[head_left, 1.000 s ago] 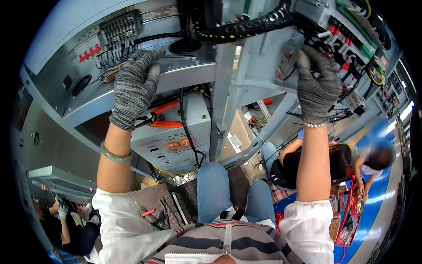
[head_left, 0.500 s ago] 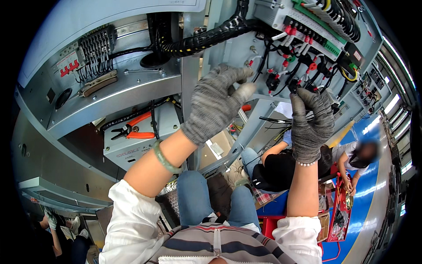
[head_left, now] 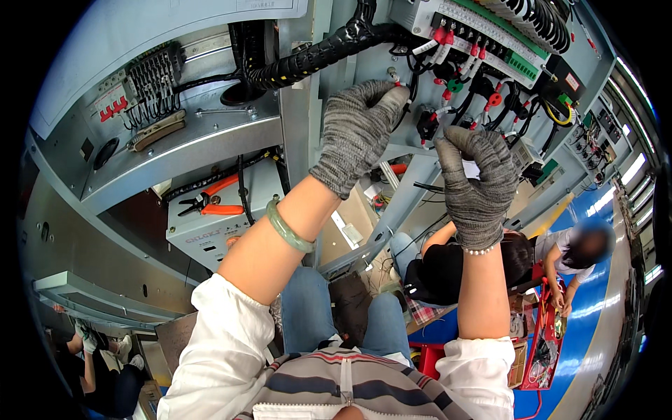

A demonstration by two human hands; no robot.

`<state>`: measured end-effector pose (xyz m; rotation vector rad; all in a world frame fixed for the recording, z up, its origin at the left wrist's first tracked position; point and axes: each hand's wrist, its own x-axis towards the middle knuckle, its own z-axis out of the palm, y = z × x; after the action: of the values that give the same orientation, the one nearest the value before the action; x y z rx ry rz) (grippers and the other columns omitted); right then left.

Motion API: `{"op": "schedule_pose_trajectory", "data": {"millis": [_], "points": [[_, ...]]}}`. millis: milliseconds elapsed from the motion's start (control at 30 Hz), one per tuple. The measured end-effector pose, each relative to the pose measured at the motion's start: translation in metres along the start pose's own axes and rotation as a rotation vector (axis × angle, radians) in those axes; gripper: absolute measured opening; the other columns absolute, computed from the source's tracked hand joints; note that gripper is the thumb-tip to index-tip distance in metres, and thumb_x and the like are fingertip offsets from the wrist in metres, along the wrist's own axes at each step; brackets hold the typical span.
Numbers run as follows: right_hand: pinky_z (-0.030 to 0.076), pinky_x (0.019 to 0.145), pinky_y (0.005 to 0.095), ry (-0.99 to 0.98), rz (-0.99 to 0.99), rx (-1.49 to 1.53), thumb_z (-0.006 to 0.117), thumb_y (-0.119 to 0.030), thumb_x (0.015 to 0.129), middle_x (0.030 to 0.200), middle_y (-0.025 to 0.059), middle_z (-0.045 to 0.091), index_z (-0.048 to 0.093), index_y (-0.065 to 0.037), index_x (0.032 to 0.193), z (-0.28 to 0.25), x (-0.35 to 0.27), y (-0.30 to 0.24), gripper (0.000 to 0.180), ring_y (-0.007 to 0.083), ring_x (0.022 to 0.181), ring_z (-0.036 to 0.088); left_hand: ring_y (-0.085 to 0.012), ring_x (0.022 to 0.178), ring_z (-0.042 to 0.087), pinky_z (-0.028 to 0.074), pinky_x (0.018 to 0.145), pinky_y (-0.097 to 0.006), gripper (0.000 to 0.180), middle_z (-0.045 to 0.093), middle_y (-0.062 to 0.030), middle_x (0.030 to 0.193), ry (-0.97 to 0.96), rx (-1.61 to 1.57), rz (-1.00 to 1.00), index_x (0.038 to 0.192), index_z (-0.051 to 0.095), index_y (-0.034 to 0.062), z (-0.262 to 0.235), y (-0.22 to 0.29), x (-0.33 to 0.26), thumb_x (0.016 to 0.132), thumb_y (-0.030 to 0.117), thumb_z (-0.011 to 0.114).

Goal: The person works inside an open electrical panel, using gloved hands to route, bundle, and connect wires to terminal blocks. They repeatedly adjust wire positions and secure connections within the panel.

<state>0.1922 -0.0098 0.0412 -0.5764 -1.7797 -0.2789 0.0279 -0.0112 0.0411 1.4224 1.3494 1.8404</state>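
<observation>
Grey knitted gloves cover both my hands, raised in front of an open metal cabinet. The fingers of my left hand (head_left: 360,129) are pinched on a thin wire beside a small bolt stud (head_left: 394,75) on the back panel; its end is partly hidden by the glove. My right hand (head_left: 479,182) is closed in a pinch, thumb and forefinger tips close together, just below a black clip-like part (head_left: 426,126). What it holds, if anything, is too small to make out. Above hang black and white wires with red sleeves (head_left: 443,35), running into a terminal block (head_left: 483,31).
A thick wrapped black cable bundle (head_left: 322,56) crosses the cabinet. On the left shelf lie a wrench (head_left: 225,110) and a folding knife-like tool (head_left: 157,131). Orange-handled wire strippers (head_left: 213,199) rest on a white box (head_left: 203,234). People sit at lower right by a red cart (head_left: 539,350).
My left hand has risen and its spread thumb and fingers have closed together at the wire. My right hand has moved left, away from the hanging black connectors. The view has shifted slightly.
</observation>
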Motion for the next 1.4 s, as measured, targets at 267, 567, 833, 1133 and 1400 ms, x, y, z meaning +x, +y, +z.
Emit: {"op": "schedule_pose_trajectory", "data": {"millis": [267, 567, 833, 1133, 1400], "points": [[0.049, 0.064, 0.0311, -0.019, -0.012, 0.045, 0.075, -0.010, 0.068, 0.075, 0.0065, 0.066, 0.070, -0.008, 0.082, 0.000, 0.005, 0.002, 0.015, 0.0208, 0.070, 0.062, -0.0095, 0.067, 0.055, 0.046, 0.064, -0.025, 0.031, 0.063, -0.0036, 0.071, -0.048, 0.036, -0.082, 0.095, 0.070, 0.0046, -0.003, 0.005, 0.006, 0.079, 0.031, 0.069], [0.049, 0.064, 0.0309, 0.004, -0.041, 0.030, 0.075, -0.015, 0.071, 0.076, 0.0070, 0.066, 0.070, -0.009, 0.083, 0.015, 0.008, 0.007, 0.014, 0.0209, 0.070, 0.062, -0.0100, 0.065, 0.054, 0.046, 0.064, -0.026, 0.030, 0.062, -0.0029, 0.069, -0.005, 0.174, -0.032, 0.090, 0.071, 0.0051, -0.003, 0.002, 0.013, 0.078, 0.033, 0.069], [0.051, 0.060, 0.0321, -0.002, -0.044, -0.043, 0.072, -0.023, 0.075, 0.076, 0.0084, 0.066, 0.070, -0.010, 0.085, 0.041, 0.018, 0.017, 0.017, 0.0228, 0.066, 0.063, -0.0155, 0.065, 0.061, 0.050, 0.064, -0.030, 0.039, 0.065, -0.0073, 0.071, 0.039, 0.327, 0.019, 0.091, 0.070, 0.0058, 0.003, -0.001, 0.017, 0.079, 0.042, 0.065], [0.052, 0.065, 0.0351, -0.066, -0.095, -0.168, 0.070, -0.028, 0.077, 0.080, 0.0101, 0.066, 0.070, -0.011, 0.088, 0.038, 0.019, 0.020, 0.021, 0.0235, 0.070, 0.064, -0.0223, 0.074, 0.065, 0.051, 0.074, -0.035, 0.035, 0.068, -0.0109, 0.080, 0.065, 0.249, -0.029, 0.092, 0.069, 0.0059, 0.009, -0.011, 0.023, 0.078, 0.037, 0.063], [0.052, 0.063, 0.0340, -0.097, -0.105, -0.168, 0.071, -0.027, 0.077, 0.079, 0.0092, 0.066, 0.070, -0.011, 0.089, 0.037, 0.021, 0.020, 0.020, 0.0223, 0.071, 0.064, -0.0166, 0.072, 0.065, 0.052, 0.071, -0.031, 0.027, 0.067, -0.0084, 0.076, 0.167, 0.059, 0.003, 0.090, 0.066, 0.0051, 0.012, -0.011, 0.015, 0.078, 0.029, 0.068]]}}
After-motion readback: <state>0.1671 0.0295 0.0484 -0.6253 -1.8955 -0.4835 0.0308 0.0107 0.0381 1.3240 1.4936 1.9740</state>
